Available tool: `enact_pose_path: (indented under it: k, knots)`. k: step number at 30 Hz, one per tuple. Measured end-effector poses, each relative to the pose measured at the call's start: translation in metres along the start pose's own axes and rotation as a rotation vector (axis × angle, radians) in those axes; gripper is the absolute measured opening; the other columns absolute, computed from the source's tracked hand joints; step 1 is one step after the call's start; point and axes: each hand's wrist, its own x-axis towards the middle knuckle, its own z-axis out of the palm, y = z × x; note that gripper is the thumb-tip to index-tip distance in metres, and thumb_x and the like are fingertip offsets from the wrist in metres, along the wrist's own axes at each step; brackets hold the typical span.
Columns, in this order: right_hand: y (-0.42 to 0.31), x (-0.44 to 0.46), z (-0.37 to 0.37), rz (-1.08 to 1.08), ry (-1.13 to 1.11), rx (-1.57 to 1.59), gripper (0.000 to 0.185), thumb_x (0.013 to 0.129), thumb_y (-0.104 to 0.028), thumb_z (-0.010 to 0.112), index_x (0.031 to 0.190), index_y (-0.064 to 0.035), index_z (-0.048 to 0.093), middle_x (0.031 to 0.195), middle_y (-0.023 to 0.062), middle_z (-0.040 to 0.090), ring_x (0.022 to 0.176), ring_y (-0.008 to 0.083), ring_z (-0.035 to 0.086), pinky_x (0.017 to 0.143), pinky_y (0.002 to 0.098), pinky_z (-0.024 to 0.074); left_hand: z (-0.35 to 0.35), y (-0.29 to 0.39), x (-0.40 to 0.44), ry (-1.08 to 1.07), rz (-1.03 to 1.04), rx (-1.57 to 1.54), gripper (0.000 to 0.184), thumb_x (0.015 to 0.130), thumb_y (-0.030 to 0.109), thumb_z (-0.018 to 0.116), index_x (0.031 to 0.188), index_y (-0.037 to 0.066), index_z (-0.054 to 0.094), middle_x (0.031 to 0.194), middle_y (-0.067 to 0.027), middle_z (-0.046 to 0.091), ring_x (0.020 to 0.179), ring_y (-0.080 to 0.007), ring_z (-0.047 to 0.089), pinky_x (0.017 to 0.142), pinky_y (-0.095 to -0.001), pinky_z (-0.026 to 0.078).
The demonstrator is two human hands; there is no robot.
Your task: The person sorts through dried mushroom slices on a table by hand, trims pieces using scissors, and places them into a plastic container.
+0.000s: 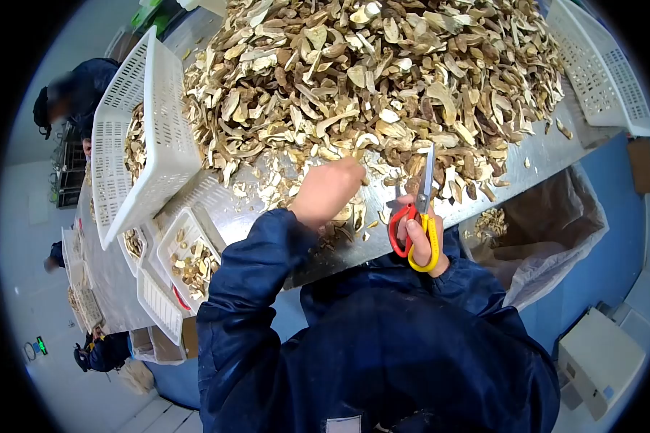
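Observation:
A large heap of dried mushroom slices (383, 79) covers much of the metal table (249, 220). My left hand (328, 191) is closed at the heap's near edge, its fingers curled down among the slices. What its fingertips hold, if anything, is hidden. In my right hand (425, 242) is a pair of scissors (428, 177) with one red and one yellow handle. Their blades point away from me, toward the heap, and look close together. Small pale mushroom bits lie on the metal between and around my hands.
A tall white basket (177, 133) stands at left, another (603, 72) at far right. Smaller trays (189, 216) hold mushroom pieces at left. A plastic-lined box (549, 245) is below the table's right edge. Other people (112, 352) work at left.

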Motion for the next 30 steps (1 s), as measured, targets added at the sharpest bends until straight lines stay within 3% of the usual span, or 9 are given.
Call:
enact_pose_path:
  k: [1,4,7,11,15,19,24,27,30]
  knots:
    - [0.0,0.0,0.0,0.001,0.002,-0.001,0.039,0.091,-0.022,0.054,0.12,0.0037,0.05,0.069,0.0007,0.055,0.057,0.0069,0.05,0.053,0.0216,0.0405,0.0,-0.004,-0.001,0.069,0.027,-0.065,0.011,0.087,0.011,0.059,0.097,0.008,0.061,0.08,-0.0066,0.062,0.067,-0.0227,0.061,0.054,-0.0321,0.045]
    - [-0.001,0.001,0.001,-0.01,0.003,0.004,0.04,0.091,-0.023,0.054,0.12,0.0037,0.05,0.068,0.0007,0.055,0.057,0.007,0.05,0.053,0.0217,0.0405,-0.014,-0.011,-0.005,-0.182,-0.608,-1.056,0.013,0.089,0.016,0.061,0.094,0.004,0.061,0.076,-0.0001,0.058,0.064,-0.0106,0.057,0.054,-0.0233,0.042]
    - [-0.001,0.001,0.0,0.001,-0.004,-0.009,0.041,0.091,-0.024,0.054,0.12,0.0041,0.05,0.067,0.0006,0.055,0.057,0.0071,0.05,0.053,0.0219,0.0407,-0.018,-0.012,-0.017,-0.152,-0.766,-1.46,0.012,0.091,0.018,0.061,0.093,0.006,0.061,0.075,0.0041,0.054,0.064,-0.0027,0.049,0.053,-0.0166,0.035]
    - [-0.002,0.002,0.0,-0.002,-0.003,-0.022,0.041,0.09,-0.024,0.054,0.12,0.0054,0.05,0.067,0.0007,0.055,0.057,0.0071,0.05,0.054,0.0222,0.041,-0.014,-0.028,-0.033,-0.075,-0.658,-1.78,0.011,0.091,0.017,0.058,0.096,0.007,0.058,0.078,0.0014,0.055,0.064,-0.0035,0.049,0.048,-0.0152,0.031]
    - [0.001,0.001,0.002,0.003,0.019,0.005,0.042,0.09,-0.023,0.054,0.12,0.0062,0.05,0.066,0.0003,0.054,0.056,0.0071,0.049,0.054,0.0221,0.0405,-0.029,-0.046,-0.064,0.063,-0.394,-2.185,0.026,0.089,0.015,0.056,0.11,0.001,0.049,0.095,-0.0084,0.05,0.074,-0.0105,0.047,0.044,-0.0156,0.04]
    - [-0.002,0.002,0.002,-0.001,-0.007,-0.005,0.041,0.091,-0.023,0.053,0.12,0.0061,0.05,0.066,0.0009,0.054,0.056,0.0071,0.049,0.053,0.0221,0.04,-0.044,-0.071,-0.088,0.26,-0.338,-2.142,0.017,0.09,0.014,0.056,0.105,0.007,0.052,0.103,-0.0096,0.055,0.078,-0.0117,0.053,0.04,-0.0158,0.033]
    - [0.0,0.003,0.003,-0.011,0.005,-0.009,0.041,0.092,-0.025,0.052,0.12,0.0053,0.05,0.065,0.0014,0.054,0.056,0.0076,0.049,0.054,0.022,0.0395,-0.04,-0.06,-0.074,0.187,-0.802,-0.982,0.012,0.086,0.017,0.065,0.086,0.004,0.064,0.064,0.001,0.06,0.052,-0.0038,0.051,0.045,-0.0158,0.036]
    - [0.001,0.002,0.002,-0.013,0.004,-0.023,0.042,0.092,-0.026,0.052,0.12,0.0051,0.05,0.064,0.0017,0.054,0.056,0.0078,0.049,0.054,0.0222,0.0392,-0.03,-0.04,-0.056,0.203,-0.48,-0.322,0.025,0.081,0.018,0.066,0.095,-0.003,0.066,0.076,-0.015,0.067,0.064,-0.0228,0.065,0.06,-0.0321,0.05]
    - [0.001,0.002,0.002,-0.012,0.008,-0.025,0.042,0.092,-0.026,0.052,0.12,0.005,0.05,0.064,0.0018,0.054,0.056,0.0081,0.049,0.054,0.0224,0.0392,-0.014,-0.029,-0.041,0.22,-0.487,-0.088,0.023,0.078,0.018,0.068,0.093,0.0,0.065,0.083,-0.0178,0.066,0.073,-0.0328,0.063,0.067,-0.0386,0.049]
